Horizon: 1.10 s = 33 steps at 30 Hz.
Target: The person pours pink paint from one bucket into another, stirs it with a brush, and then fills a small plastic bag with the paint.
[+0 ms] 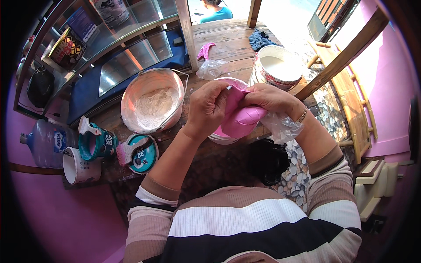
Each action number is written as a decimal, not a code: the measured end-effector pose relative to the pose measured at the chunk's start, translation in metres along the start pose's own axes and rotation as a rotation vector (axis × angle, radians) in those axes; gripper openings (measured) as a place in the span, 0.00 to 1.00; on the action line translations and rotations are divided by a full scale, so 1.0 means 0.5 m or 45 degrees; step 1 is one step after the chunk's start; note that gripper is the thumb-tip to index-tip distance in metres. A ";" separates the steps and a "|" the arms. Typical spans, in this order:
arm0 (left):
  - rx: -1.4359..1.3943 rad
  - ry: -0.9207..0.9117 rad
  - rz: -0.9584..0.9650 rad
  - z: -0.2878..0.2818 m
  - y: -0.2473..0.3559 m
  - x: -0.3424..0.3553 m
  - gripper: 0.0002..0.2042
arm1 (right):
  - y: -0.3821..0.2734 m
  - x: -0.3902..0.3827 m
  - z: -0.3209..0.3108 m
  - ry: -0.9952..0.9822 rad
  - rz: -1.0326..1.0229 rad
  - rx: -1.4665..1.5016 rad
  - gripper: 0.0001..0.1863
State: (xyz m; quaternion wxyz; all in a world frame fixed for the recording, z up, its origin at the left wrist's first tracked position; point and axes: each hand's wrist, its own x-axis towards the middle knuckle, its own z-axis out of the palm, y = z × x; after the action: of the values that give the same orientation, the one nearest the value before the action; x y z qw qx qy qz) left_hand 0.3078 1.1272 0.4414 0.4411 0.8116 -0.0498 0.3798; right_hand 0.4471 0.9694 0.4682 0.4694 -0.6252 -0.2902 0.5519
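Observation:
Between my two hands is a bulging, soft pink pouch (241,122), its top edge gathered in my fingers. My left hand (205,106) pinches the left side of that edge, its fingers curled tight. On the other side my right hand (277,99) is closed on the pouch, thumb and fingers together. Beneath it stands a white tub (223,140), mostly covered by the pouch and my hands. A crumpled clear plastic bag (283,127) hangs beside my right wrist. What the pouch contains is hidden.
Left on the wooden table stand a powder bucket (128,115), a teal tub (106,142) with a brush on it, a teal lid (151,158) under a pink-bristled brush (127,151), and a white pot (85,173). A white-filled bucket (280,82) stands right. A person (215,15) is beyond.

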 end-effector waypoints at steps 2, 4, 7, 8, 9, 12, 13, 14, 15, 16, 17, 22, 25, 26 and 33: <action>0.040 0.051 -0.074 0.002 -0.006 -0.012 0.04 | -0.005 -0.004 -0.004 -0.041 0.050 -0.050 0.11; 0.006 0.196 -0.173 0.005 -0.013 -0.021 0.04 | -0.020 -0.019 0.003 -0.080 0.099 -0.101 0.11; 0.038 0.336 -0.396 -0.009 -0.019 -0.030 0.07 | -0.037 -0.041 0.022 -0.089 -0.107 -0.028 0.17; -0.027 0.366 -0.430 -0.012 -0.022 -0.030 0.08 | -0.034 -0.046 0.012 -0.095 -0.123 -0.186 0.21; -0.029 0.364 -0.430 -0.015 -0.020 -0.030 0.08 | -0.029 -0.050 0.003 -0.102 -0.138 -0.344 0.25; -0.069 0.361 -0.490 -0.023 -0.011 -0.032 0.09 | -0.022 -0.055 -0.004 -0.021 -0.180 -0.569 0.22; -0.072 0.365 -0.518 -0.025 -0.013 -0.036 0.09 | -0.025 -0.059 -0.002 0.029 -0.157 -0.694 0.21; -0.076 0.370 -0.545 -0.027 -0.015 -0.040 0.09 | -0.031 -0.063 0.002 0.029 -0.159 -0.693 0.21; -0.074 0.370 -0.544 -0.028 -0.021 -0.046 0.09 | -0.039 -0.067 0.009 0.089 -0.162 -0.710 0.18; -0.234 0.395 -0.575 -0.028 -0.029 -0.052 0.09 | -0.042 -0.070 0.014 0.150 -0.166 -0.726 0.15; -0.396 0.418 -0.603 -0.027 -0.032 -0.055 0.09 | -0.037 -0.071 0.017 0.152 -0.167 -0.727 0.15; -0.825 0.440 -0.657 -0.020 0.000 -0.042 0.08 | -0.034 -0.076 0.033 0.435 -0.168 -1.368 0.11; -1.064 0.460 -0.686 -0.023 -0.016 -0.050 0.09 | -0.025 -0.073 0.026 0.464 -0.234 -1.398 0.11; -1.119 0.426 -0.705 -0.025 -0.023 -0.053 0.09 | -0.025 -0.074 0.024 0.464 -0.237 -1.400 0.11; -1.025 0.456 -0.741 -0.020 -0.032 -0.048 0.08 | -0.022 -0.071 0.024 0.376 -0.356 -1.096 0.11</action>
State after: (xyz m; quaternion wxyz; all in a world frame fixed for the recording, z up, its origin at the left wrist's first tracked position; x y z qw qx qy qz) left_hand 0.2915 1.1385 0.4179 0.8067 0.4807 0.1117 0.3250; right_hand 0.4295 0.9455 0.4933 0.2737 -0.7895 -0.5041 0.2183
